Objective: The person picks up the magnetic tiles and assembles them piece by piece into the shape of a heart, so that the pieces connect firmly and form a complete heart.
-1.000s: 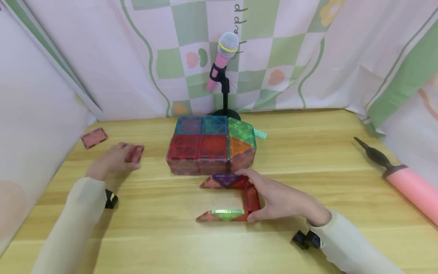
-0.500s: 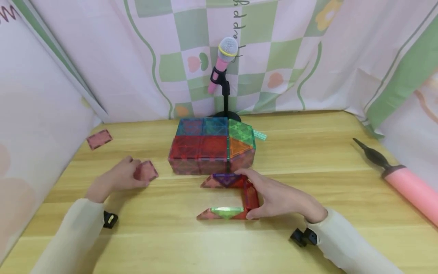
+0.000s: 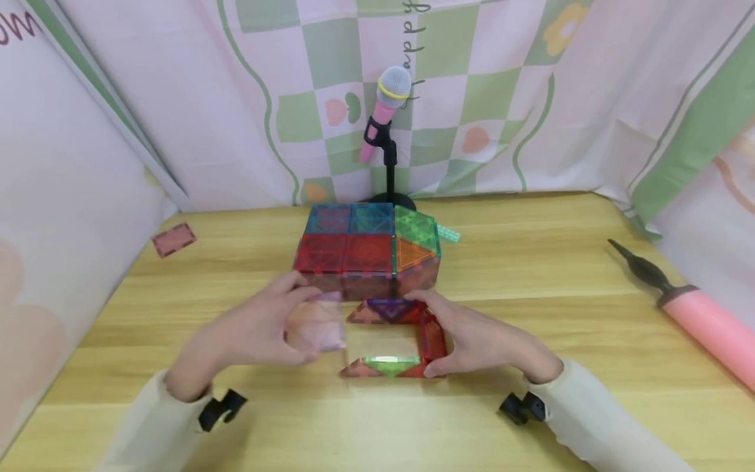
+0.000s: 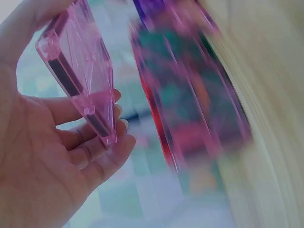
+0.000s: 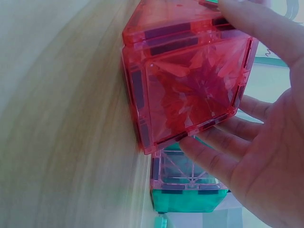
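My left hand (image 3: pixel 297 324) pinches a pale pink translucent square tile (image 3: pixel 318 328) upright between thumb and fingers, just left of a small open-sided tile frame. The left wrist view shows the same pink tile (image 4: pixel 78 61) against my fingers (image 4: pixel 95 152), the rest blurred. The frame has a purple-topped back wall (image 3: pixel 389 308), a green-topped front wall (image 3: pixel 386 365) and an upright red square tile (image 3: pixel 433 341) on its right. My right hand (image 3: pixel 429 335) grips that red tile (image 5: pixel 190 90), thumb on top, fingers round its outer side.
A larger closed box of coloured tiles (image 3: pixel 366 249) stands just behind the frame. A toy microphone on a stand (image 3: pixel 386 111) is at the back. A loose pink tile (image 3: pixel 173 239) lies far left, a pink hand pump (image 3: pixel 704 318) far right. Cloth walls enclose the wooden table (image 3: pixel 531 275).
My left hand has carried the pink tile from the left side of the table rightward to the frame's open left side. The right hand has stayed on the red tile.
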`<state>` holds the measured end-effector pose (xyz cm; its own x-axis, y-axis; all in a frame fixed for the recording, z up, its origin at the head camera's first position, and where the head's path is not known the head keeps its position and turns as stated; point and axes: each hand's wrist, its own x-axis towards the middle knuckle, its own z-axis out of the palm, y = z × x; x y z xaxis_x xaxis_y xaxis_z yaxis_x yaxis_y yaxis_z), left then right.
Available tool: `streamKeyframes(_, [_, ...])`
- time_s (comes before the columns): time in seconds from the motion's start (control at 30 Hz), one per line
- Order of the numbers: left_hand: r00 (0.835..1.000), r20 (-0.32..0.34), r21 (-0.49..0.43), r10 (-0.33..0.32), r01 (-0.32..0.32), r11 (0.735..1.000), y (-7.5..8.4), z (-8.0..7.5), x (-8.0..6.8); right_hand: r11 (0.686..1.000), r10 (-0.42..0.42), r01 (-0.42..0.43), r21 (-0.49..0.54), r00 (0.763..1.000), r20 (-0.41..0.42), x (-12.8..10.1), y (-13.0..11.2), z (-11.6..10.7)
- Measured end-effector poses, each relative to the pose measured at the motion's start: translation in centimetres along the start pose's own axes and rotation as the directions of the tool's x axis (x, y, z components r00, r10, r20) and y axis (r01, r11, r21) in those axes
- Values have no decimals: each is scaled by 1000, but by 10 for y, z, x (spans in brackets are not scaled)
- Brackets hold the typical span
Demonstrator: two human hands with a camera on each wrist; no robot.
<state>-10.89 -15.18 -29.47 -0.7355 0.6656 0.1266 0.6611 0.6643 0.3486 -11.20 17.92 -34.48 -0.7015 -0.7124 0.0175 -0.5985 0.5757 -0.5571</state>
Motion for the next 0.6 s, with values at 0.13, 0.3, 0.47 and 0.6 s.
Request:
streamKeyframes(0.13, [996, 12, 43, 90, -91, 995, 28, 15, 25, 999, -39, 39, -11, 999, -25, 1, 2, 1])
streamKeyframes(0.3, [991, 59, 127, 123, -129, 983, 45, 35, 56, 998, -58, 59, 21, 998, -36, 1, 2, 1])
streamKeyframes(0.47, [988, 122, 105, 96, -109, 988, 47, 48, 67, 998, -51, 52, 46, 999, -11, 1, 2, 2])
streamKeyframes(0.6, [988, 134, 77, 78, -89, 993, 45, 53, 68, 998, -28, 28, 49, 1000, -3, 0, 1, 1])
